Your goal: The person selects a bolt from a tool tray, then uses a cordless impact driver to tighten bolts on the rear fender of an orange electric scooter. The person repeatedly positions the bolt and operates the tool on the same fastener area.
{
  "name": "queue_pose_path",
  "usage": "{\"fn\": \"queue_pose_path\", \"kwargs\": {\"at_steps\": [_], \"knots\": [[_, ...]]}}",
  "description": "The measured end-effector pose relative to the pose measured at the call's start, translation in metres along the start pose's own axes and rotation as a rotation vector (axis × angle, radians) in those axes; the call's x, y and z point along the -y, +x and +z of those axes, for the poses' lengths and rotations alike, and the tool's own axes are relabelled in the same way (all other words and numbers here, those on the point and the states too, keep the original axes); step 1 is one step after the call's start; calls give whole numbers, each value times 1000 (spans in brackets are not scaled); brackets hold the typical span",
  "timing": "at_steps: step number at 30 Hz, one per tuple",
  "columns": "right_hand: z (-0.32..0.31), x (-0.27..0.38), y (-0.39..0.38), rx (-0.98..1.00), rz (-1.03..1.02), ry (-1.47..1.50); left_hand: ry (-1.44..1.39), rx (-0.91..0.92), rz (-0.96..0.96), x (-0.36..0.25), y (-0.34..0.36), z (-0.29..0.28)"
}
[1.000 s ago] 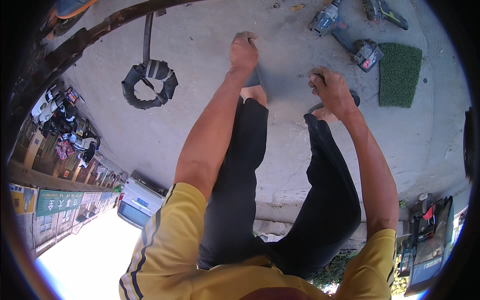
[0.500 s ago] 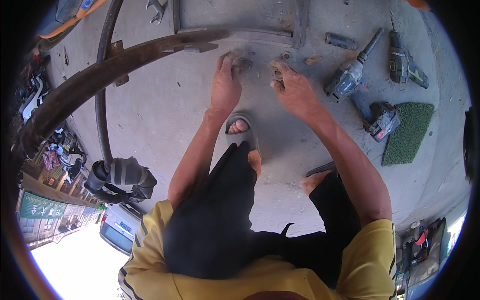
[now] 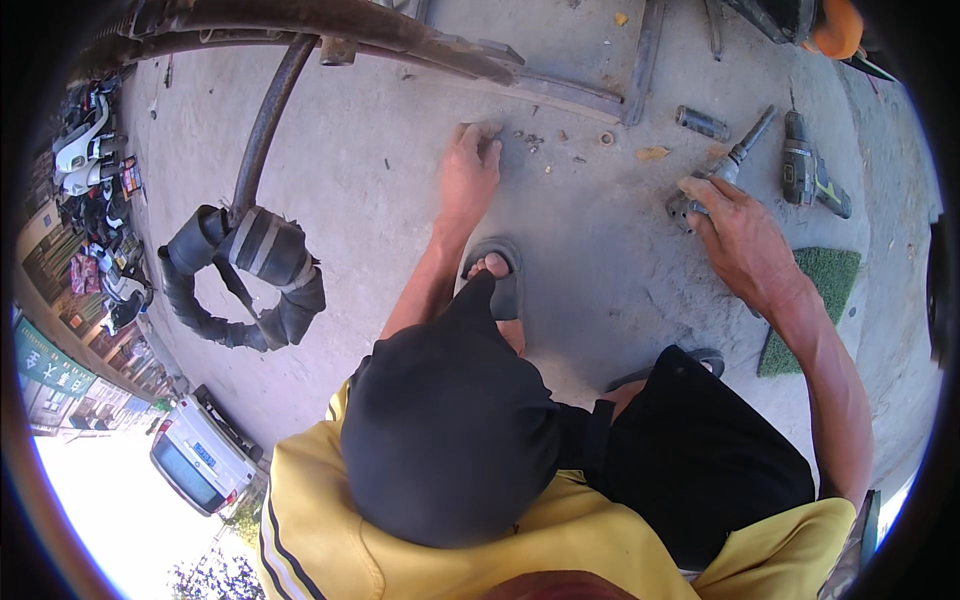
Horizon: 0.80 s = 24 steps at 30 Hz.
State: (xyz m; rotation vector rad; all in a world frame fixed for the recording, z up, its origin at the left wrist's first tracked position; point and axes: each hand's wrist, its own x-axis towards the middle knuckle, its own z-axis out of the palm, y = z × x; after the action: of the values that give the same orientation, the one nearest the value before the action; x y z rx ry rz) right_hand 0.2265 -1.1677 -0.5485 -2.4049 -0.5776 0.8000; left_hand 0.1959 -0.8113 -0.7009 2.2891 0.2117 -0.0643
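Note:
My left hand (image 3: pixel 468 178) is low over the concrete floor, fingers curled and closed. Something dark shows at its fingertips, too small to name. Just right of it lie several small dark bits (image 3: pixel 533 140), and farther right a small round nut (image 3: pixel 607 138). My right hand (image 3: pixel 745 238) has its fingers curled around the body of a cordless impact wrench (image 3: pixel 728 170), which lies on the floor. Its long nose points away to the upper right. The hand and wrist hide most of the wrench's handle and battery.
A dark cylinder (image 3: pixel 702 122), a cordless drill (image 3: pixel 800 165) and a green mat (image 3: pixel 810 310) lie at right. Rusty metal bars (image 3: pixel 400 40) cross the top. A black-wrapped ring (image 3: pixel 275 250) on a rod stands at left. Something orange (image 3: pixel 838 30) shows top right.
My right hand has moved right, from beside the nut to the impact wrench. My left hand stays near the small bits. The view has shifted, so the bars and ring appear elsewhere.

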Motion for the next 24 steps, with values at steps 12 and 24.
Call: {"fn": "queue_pose_path", "kwargs": {"at_steps": [12, 24], "knots": [[23, -23, -74, 23, 177, -44, 284, 87, 192, -22, 4, 12], [-15, -44, -41, -336, 130, 16, -457, 228, -32, -93, 5, 20]]}}
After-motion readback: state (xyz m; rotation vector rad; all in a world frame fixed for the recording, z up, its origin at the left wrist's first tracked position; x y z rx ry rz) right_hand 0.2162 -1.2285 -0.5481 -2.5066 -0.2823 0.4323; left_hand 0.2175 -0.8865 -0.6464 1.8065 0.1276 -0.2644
